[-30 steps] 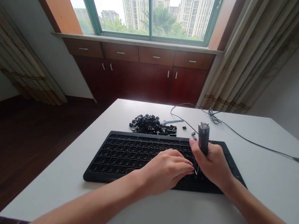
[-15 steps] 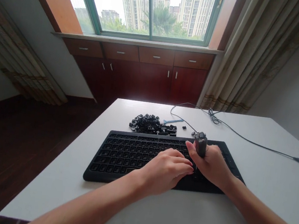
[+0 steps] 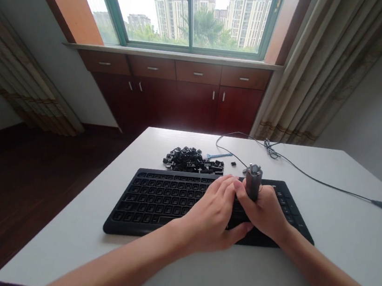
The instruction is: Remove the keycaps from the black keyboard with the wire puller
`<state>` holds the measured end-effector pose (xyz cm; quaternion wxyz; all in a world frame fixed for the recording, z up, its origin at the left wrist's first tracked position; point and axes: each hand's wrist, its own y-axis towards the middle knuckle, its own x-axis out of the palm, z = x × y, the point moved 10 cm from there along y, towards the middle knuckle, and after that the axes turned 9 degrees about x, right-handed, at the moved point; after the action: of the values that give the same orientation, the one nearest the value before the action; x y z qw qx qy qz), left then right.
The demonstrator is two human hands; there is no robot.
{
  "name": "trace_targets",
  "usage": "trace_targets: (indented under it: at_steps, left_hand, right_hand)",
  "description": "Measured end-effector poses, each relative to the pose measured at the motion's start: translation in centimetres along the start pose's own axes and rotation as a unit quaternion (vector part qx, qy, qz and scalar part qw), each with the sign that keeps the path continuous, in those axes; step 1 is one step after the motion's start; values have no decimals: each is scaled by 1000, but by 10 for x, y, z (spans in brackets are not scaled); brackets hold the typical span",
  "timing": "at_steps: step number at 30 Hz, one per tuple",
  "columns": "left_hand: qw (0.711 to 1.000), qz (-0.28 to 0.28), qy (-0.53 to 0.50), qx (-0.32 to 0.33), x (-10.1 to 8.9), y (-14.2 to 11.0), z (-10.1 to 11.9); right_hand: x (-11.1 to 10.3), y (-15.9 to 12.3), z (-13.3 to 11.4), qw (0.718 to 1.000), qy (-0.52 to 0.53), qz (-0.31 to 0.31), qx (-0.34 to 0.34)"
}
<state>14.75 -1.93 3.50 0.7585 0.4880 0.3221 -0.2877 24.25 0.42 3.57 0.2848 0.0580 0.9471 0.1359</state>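
A black keyboard [image 3: 155, 197] lies on the white table, most of its left part bare of keycaps, with keys still on its right end. My right hand [image 3: 266, 211] is wrapped around a dark grey, thick-handled tool [image 3: 253, 183] held upright over the right part of the keyboard; its lower end is hidden. Beside it, my left hand [image 3: 212, 211] rests on the keyboard with fingers stretched forward and thumb apart. Its fingertips are close to my right thumb, and I cannot tell whether they touch. Behind the keyboard sits a heap of black keycaps [image 3: 189, 159].
A thin blue tool [image 3: 219, 156] and a single loose keycap [image 3: 233, 164] lie behind the keyboard. The black cable [image 3: 320, 179] runs back and to the right across the white table [image 3: 264, 284]. Wooden cabinets [image 3: 196, 106] stand beneath the window.
My left hand has turned and reached forward, its fingers now spread further up the keyboard and its thumb apart. The tool in my right hand has tipped more upright.
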Motion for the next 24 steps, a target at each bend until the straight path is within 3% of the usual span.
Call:
trace_targets:
  at_steps: [5, 8, 11, 17, 24]
  left_hand:
    - [996, -77, 33, 18, 24, 7, 11]
    - [995, -86, 41, 16, 27, 6, 12]
    - [995, -87, 45, 5, 28, 4, 11]
    - [998, -63, -7, -9, 17, 3, 7]
    - [999, -42, -26, 10, -5, -5, -9]
  right_hand:
    - [-4, -2, 3, 999, 7, 28, 17]
    - [-5, -2, 6, 998, 41, 38, 30]
    - [-14, -2, 12, 988, 106, 94, 63]
    - [-15, -1, 10, 982, 140, 102, 74]
    - [-29, 4, 39, 953, 227, 147, 137]
